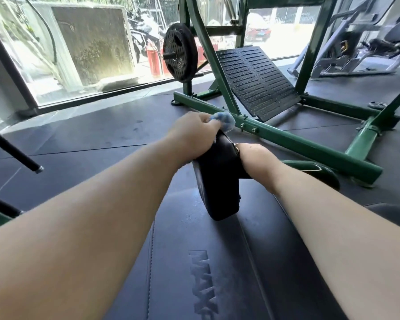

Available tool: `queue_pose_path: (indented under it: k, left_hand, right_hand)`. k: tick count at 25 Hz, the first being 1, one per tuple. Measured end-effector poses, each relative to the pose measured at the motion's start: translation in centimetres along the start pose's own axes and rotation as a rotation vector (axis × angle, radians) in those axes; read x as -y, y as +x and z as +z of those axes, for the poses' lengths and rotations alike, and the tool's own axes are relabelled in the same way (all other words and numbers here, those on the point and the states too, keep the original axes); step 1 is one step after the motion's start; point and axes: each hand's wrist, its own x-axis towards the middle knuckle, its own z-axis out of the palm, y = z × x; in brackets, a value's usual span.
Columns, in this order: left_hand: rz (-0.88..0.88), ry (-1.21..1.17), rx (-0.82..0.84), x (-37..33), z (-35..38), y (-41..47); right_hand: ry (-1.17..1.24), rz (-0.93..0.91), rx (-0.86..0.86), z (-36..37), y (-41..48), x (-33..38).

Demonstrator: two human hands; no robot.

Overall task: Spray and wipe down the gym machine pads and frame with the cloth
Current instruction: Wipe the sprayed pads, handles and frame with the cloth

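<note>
the cloth (225,120) is a small, fluffy, light blue wad, bunched up with most of it hidden in the left hand (194,131), whose fingers curl tight round it. only a rounded tuft shows past the knuckles. it sits at the far top edge of a small black pad (217,181), a glossy, rounded cushion standing on edge at the far end of the padded surface (194,262), which is dark, stitched and embossed with large letters. the cloth's tuft lies just beside the green frame (286,139), a painted square tube with bolts running from far left to near right along the floor (90,135). whether cloth and tube touch cannot be told. the right hand (256,158) lies against the right side of the small pad, its fingers hidden behind it, so how far they are curled cannot be told. farther off, a black ribbed footplate (256,82) tilts inside the frame, with a black weight plate (180,56) to its left.
</note>
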Motion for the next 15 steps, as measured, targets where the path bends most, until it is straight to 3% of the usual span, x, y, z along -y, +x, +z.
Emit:
queue_pose_path:
  k: [1, 2, 3, 4, 5, 6, 7, 8, 10, 11, 12, 15]
  left_hand:
    - [0.158, 0.063, -0.089, 0.8, 0.7, -1.3]
    - [0.359, 0.147, -0.202, 1.6, 1.3, -3.5]
    - [0.524, 0.217, -0.25, 2.2, 1.7, -5.5]
    - [0.644, 0.208, -0.245, 2.7, 1.8, -6.1]
    - [0.687, 0.193, -0.221, 2.9, 1.5, -5.2]
    - [0.586, 0.127, -0.142, 2.2, 1.0, -3.6]
    - [0.342, 0.026, -0.029, 1.4, 0.9, -1.7]
    - [0.137, -0.078, 0.038, 0.9, 0.7, 0.2]
    - [-0.16, -0.255, 0.054, 1.2, 0.1, 2.1]
    - [-0.193, -0.327, 0.019, 1.4, 0.3, 2.0]
    - [-0.146, -0.373, -0.044, 2.2, 0.7, 1.4]
    - [0.38, -0.191, -0.24, 4.3, 1.5, -4.1]
  right_hand:
    - [-0.008, 0.002, -0.003, 0.0, 0.4, -0.7]
    - [-0.198, -0.031, 0.025, 0.5, 0.9, -2.1]
    - [-0.716, -0.145, -0.122, 0.5, 1.2, -2.6]
    - [-1.079, -0.228, -0.145, 0.0, 1.8, -3.4]
    - [-1.037, -0.245, -0.225, -0.3, 2.1, -3.4]
    - [-0.687, -0.012, -0.186, 0.5, 1.9, -2.8]
    - [-0.16, 0.131, -0.092, 0.4, 1.4, -1.7]
    - [0.044, 0.065, -0.156, 0.3, 0.8, -1.6]
    - [-0.139, 0.004, -0.163, 0.5, 0.4, -1.0]
    - [-0.224, 0.009, -0.123, 0.3, 0.0, -0.8]
    - [-0.262, 0.01, -0.085, 0.3, 0.3, -1.0]
    - [-0.216, -0.038, -0.057, -0.1, -0.1, -0.8]
